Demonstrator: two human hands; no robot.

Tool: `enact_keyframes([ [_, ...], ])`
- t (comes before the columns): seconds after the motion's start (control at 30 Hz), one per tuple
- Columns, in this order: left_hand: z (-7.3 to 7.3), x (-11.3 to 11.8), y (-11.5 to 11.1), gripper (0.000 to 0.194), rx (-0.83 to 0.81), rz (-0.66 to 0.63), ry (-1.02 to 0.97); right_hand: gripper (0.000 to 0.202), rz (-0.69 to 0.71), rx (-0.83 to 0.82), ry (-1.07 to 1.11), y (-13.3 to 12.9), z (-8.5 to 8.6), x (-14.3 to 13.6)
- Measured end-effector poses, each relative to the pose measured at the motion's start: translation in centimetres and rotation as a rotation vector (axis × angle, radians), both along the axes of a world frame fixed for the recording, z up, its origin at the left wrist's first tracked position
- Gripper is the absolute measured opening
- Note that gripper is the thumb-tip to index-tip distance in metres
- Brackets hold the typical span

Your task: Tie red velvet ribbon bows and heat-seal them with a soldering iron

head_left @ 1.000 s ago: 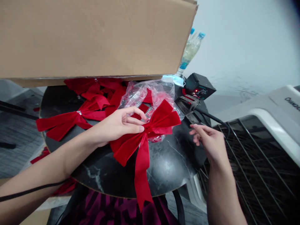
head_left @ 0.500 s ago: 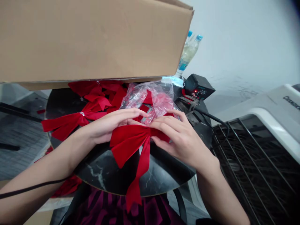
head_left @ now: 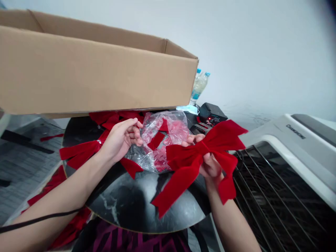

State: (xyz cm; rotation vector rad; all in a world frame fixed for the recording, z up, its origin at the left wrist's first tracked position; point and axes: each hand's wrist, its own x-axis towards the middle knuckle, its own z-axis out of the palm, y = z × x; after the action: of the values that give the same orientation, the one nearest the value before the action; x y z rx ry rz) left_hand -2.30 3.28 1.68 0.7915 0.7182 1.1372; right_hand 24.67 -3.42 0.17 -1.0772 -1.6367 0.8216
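Right hand [head_left: 212,167] has the red velvet bow [head_left: 202,148], fingers clamped on it around the centre knot: thumb on the near side, some fingertips showing past the far edge, rest hidden behind the fabric. Bow is up in the air over the right side of the round black worktop [head_left: 118,208], loops spread sideways, two tails hanging, one toward the near edge, the other in front of the forearm. Left hand [head_left: 119,140] is well apart from that bow, fingers loosely curled, nothing visible in the grip; sits just left of a clear plastic bag [head_left: 143,154] with red pieces showing through. Second bow [head_left: 82,150] lies by the left wrist, silver tie [head_left: 99,141] at its middle. Forked red ribbon end [head_left: 132,168] pokes out below the left hand. More red bows [head_left: 102,117] piled behind, up against the big open-topped cardboard box [head_left: 105,75]. Back right of the worktop: pale blue mask [head_left: 189,109], bottles [head_left: 201,84] with blue caps, black control box [head_left: 213,112] with a red light lit. White appliance [head_left: 275,131] with a dark grille stands at far right.
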Motion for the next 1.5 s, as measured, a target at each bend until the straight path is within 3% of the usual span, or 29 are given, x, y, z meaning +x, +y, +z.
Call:
enact_keyframes([
  [0.03, 0.2, -0.2, -0.2, 0.026, 0.021, 0.006, 0.005, 0.069, 0.001, 0.047, -0.01, -0.1, 0.3, 0.0],
  [0.1, 0.8, -1.0, -1.1, 0.03, 0.018, -0.112, 0.018, 0.052, 0.012, 0.124, -0.057, -0.3, 1.4, -0.3],
  [0.2, 1.7, -3.0, -3.5, 0.066, -0.039, -0.4, -0.056, 0.025, 0.091, 0.17, -0.22, -0.6, 3.8, -2.6],
  [0.27, 2.1, -4.8, -5.3, 0.078, -0.033, -0.451, -0.09, 0.027, 0.154, 0.274, -0.435, -0.6, 5.2, -5.5],
  [0.37, 2.4, -7.9, -7.7, 0.053, 0.042, -0.238, 0.112, 0.025, 0.224, 0.483, -0.696, -0.2, 6.2, -10.5],
  [0.47, 2.4, -11.0, -9.7, 0.036, -0.013, 0.059, 0.279, 0.035, 0.313, 0.491, -0.673, 0.3, 6.4, -13.8],
  [0.57, 2.1, -13.3, -11.6, 0.032, -0.148, 0.217, 0.247, 0.05, 0.297, 0.296, -0.437, 0.9, 6.2, -14.5],
  [0.67, 1.8, -14.2, -12.4, 0.034, -0.213, 0.253, 0.181, 0.06, 0.364, -0.1, -0.154, 1.3, 5.2, -14.4],
  [0.73, 1.8, -14.1, -12.3, 0.034, -0.223, 0.213, 0.113, 0.069, 0.457, -0.294, -0.028, 1.3, 4.2, -14.7],
  [0.8, 2.1, -13.8, -11.8, 0.037, -0.222, 0.145, 0.041, 0.069, 0.489, -0.341, 0.026, 1.0, 3.2, -15.1],
  [0.97, 2.2, -13.6, -10.8, 0.046, -0.165, 0.011, -0.02, 0.03, 0.375, -0.372, -0.045, 0.3, 2.4, -15.0],
  [1.03, 2.1, -14.3, -10.7, 0.045, -0.104, -0.029, 0.058, 0.031, 0.326, -0.385, -0.074, 0.2, 2.9, -14.2],
  [1.13, 2.0, -15.4, -10.1, 0.057, 0.033, -0.14, 0.332, 0.031, 0.268, -0.366, -0.078, 0.3, 3.7, -13.2],
  [1.27, 2.1, -14.8, -8.2, 0.045, 0.236, -0.238, 0.646, 0.03, 0.284, -0.33, -0.087, 0.5, 4.3, -12.9],
  [1.5, 1.5, -11.3, -6.1, 0.019, 0.224, -0.279, 0.652, 0.027, 0.363, -0.35, -0.101, 0.6, 5.4, -12.4],
])
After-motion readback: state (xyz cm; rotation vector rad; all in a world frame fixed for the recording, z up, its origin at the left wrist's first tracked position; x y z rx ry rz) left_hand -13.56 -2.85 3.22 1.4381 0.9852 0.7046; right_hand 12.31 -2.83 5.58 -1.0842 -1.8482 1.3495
